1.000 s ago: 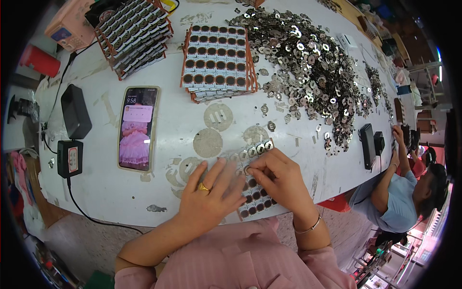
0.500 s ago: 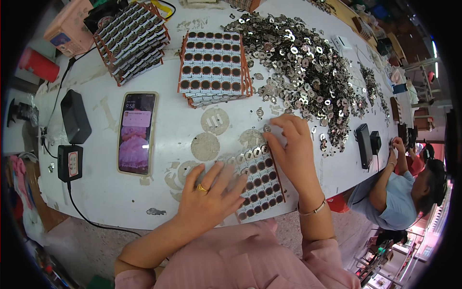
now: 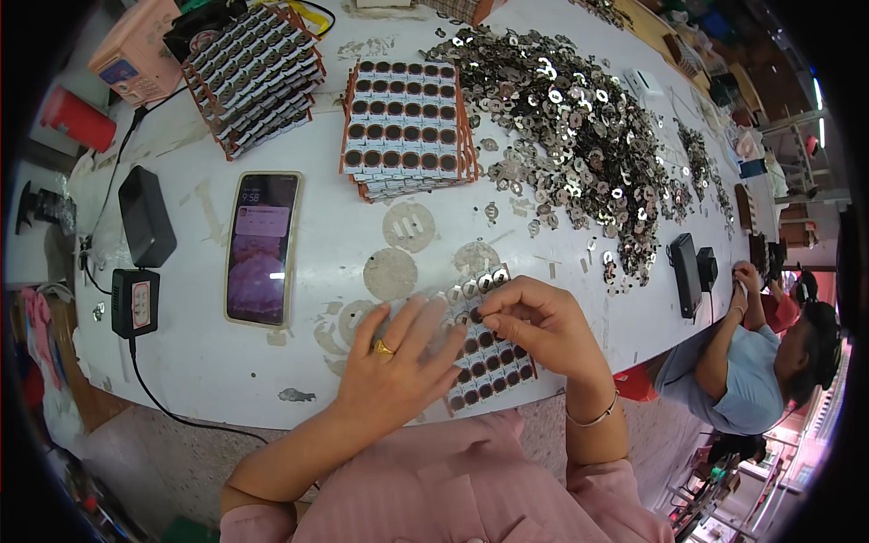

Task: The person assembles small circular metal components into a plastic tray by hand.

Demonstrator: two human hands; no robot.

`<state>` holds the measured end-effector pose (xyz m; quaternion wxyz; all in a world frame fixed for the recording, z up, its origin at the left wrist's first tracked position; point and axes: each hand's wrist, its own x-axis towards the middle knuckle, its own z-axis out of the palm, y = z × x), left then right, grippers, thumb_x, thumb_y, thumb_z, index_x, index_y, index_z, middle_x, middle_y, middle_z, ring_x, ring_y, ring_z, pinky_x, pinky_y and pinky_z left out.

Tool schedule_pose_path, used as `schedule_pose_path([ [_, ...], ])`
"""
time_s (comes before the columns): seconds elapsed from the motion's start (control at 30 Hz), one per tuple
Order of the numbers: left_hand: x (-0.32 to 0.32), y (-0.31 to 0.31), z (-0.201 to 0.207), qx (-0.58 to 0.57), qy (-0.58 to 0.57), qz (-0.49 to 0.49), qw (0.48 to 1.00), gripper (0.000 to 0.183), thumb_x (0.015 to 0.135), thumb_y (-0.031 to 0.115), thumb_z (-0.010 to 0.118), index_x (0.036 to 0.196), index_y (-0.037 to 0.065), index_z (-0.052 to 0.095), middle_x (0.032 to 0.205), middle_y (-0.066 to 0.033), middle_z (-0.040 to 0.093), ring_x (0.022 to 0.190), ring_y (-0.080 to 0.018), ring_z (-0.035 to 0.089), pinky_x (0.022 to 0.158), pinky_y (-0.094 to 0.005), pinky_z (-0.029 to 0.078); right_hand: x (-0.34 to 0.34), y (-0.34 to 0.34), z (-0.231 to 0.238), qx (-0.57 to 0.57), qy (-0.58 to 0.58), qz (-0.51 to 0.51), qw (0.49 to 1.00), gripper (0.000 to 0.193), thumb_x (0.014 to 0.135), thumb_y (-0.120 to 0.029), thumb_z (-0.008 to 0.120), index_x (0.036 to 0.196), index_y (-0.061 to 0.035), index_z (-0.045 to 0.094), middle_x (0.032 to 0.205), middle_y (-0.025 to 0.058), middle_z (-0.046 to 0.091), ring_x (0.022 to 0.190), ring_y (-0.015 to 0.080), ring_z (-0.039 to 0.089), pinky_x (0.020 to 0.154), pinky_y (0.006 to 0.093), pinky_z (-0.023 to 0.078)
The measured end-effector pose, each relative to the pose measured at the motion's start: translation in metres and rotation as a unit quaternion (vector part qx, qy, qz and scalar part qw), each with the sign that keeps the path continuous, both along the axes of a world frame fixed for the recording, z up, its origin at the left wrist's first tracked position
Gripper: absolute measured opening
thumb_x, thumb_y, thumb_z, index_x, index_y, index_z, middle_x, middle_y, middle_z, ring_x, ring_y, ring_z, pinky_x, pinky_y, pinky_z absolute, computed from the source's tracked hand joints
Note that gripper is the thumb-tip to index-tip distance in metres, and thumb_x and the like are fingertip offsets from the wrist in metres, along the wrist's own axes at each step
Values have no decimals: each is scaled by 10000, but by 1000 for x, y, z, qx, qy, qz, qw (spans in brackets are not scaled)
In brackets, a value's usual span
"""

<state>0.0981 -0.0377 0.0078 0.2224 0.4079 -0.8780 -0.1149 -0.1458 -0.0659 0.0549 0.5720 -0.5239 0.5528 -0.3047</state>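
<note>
A: Where's the card (image 3: 493,366)?

B: On the table (image 3: 181,362), under the right hand (image 3: 552,330), its lower rows nearer the body than the pinch.

A: And that grip?

B: Thumb and forefinger meet, or nearly so, just above the card. Whether anything is between them, I can't tell.

A: The left hand (image 3: 389,362)?

B: Left of the pinch, palm down, fingers spread, tips blurred at the card's edge. It isn't clenched.

A: Which step is this?

B: Setting metal bits, I'd judge. Silvery ones (image 3: 470,288) line the row just beyond the pinch; dark discs (image 3: 499,385) fill the rows below. The heap (image 3: 579,127) lies farther out, beyond the right hand.

A: So the next move calls for what?

B: Probably a light, exact fingertip placement, with the card kept from sliding.
</note>
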Motion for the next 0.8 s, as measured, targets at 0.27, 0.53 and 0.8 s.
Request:
schedule_pose_path([
  [0.27, 12, 0, 4, 0, -5, 24, 1000, 579, 843, 437, 820, 1333, 158, 686, 1521, -139, 557, 1439, -336, 487, 1152, -579, 359, 10, -1, 4, -56, 193, 85, 976, 209, 925, -46, 749, 1132, -72, 747, 1011, 126, 718, 831, 257, 695, 752, 349, 566],
  [0.53, 64, -35, 30, 11, -109, 293, 950, 728, 909, 464, 774, 1511, 122, 548, 1623, -187, 462, 1418, -364, 511, 1228, -668, 131, 9, 7, -3, -123, 191, 68, 971, 193, 914, -18, 760, 1099, -55, 722, 895, 84, 656, 753, 190, 658, 676, 304, 542],
  [0.8, 48, -21, 25, -41, -20, 136, 990, 590, 887, 379, 810, 1386, 118, 634, 1489, -136, 589, 1359, -302, 574, 1214, -661, 202, 13, 12, -10, -115, 167, 19, 979, 195, 916, -19, 772, 1100, -14, 710, 920, 82, 670, 738, 171, 664, 663, 299, 541],
])
